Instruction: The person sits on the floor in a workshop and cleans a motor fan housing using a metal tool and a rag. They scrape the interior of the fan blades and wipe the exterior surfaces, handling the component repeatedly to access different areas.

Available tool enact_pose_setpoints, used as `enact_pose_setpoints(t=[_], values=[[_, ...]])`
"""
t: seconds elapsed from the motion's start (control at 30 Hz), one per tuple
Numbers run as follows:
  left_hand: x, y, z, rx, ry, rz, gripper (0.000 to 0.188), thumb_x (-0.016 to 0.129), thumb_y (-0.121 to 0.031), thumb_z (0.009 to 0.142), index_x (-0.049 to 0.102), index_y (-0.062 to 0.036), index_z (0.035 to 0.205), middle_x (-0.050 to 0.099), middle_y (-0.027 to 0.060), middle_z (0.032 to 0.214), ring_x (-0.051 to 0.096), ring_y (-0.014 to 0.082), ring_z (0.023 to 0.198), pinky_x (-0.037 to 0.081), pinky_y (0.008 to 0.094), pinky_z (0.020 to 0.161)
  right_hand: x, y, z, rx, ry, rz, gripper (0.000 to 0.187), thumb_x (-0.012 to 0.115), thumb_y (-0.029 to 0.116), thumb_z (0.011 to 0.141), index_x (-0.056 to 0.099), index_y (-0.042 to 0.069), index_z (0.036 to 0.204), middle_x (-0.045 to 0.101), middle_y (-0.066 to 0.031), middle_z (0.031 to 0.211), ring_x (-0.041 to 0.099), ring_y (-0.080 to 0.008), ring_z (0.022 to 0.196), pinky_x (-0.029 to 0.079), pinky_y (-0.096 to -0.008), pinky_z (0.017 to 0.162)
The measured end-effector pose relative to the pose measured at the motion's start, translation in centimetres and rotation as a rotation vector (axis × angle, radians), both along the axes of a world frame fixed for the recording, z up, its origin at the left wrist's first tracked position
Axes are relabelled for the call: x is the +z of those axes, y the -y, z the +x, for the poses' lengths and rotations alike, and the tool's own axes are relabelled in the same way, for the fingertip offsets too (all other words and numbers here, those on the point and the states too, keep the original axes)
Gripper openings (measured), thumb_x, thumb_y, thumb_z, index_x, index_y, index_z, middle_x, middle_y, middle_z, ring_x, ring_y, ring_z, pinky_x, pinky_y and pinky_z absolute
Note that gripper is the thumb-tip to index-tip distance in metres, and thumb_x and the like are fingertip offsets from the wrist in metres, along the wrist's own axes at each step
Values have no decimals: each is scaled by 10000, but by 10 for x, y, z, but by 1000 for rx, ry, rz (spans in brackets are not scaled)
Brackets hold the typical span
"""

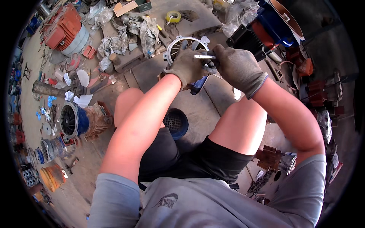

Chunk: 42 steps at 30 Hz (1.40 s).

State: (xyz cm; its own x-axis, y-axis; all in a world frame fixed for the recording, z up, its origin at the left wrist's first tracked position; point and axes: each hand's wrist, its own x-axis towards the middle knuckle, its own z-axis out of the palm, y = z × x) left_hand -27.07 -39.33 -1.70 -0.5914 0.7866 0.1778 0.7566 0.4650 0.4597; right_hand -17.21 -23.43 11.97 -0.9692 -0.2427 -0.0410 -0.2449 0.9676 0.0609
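A round metal housing (167, 55) with a pale rim and dark slots inside stands in front of me, partly hidden by my hands. My left hand (189, 65), in a grey-brown work glove, lies over its near side with curled fingers; what they grip is hidden. Close by on the right, my gloved right hand (239, 68) is closed like a fist around one end of a short silver metal piece (203, 57), whose kind I cannot make out. That piece crosses the gap between both hands. Below them shows a blue part (198, 86).
A blue perforated bowl (176, 123) sits between my legs. Red-orange motor (62, 28) stands far left, a blue-rimmed fan unit (70, 119) at left. Beyond my hands lie crumpled plastic (146, 32) and a yellow tape roll (173, 17). A large blue-black motor (262, 30) stands far right.
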Motion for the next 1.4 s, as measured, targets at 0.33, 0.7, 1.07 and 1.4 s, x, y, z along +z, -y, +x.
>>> enact_pose_setpoints(t=[0.33,0.7,1.07,1.4], values=[[-23,-3,-8,-10,-208,-121,669,621,-755,1019,736,-301,1496,684,16,1593,460,278,1624,124,669,1381,24,-35,-58,370,349,-291,486,740,492,1075,835,15,1090,793,-189,1046,747,-340,941,593,-465,844],[9,6,5,-24,-77,-32,386,777,-567,983,865,-286,1232,741,32,1411,581,378,1467,187,678,1360,-54,13,-10,-728,90,-1903,346,779,308,1105,760,-11,974,741,-81,905,684,-145,865,535,-288,806],[-7,10,-1,-32,-78,66,296,841,-417,914,883,-299,1182,754,26,1399,689,333,1304,198,629,1373,18,-47,-29,678,-223,115,367,815,380,926,855,154,1212,737,-121,1397,573,-314,1519,292,-617,1362],[6,8,-5,-99,-70,-74,221,784,-357,935,871,-220,1084,799,27,1289,719,323,1250,308,600,1273,32,17,-5,-196,243,132,341,692,363,940,866,78,872,826,-208,931,823,-385,907,654,-485,860]])
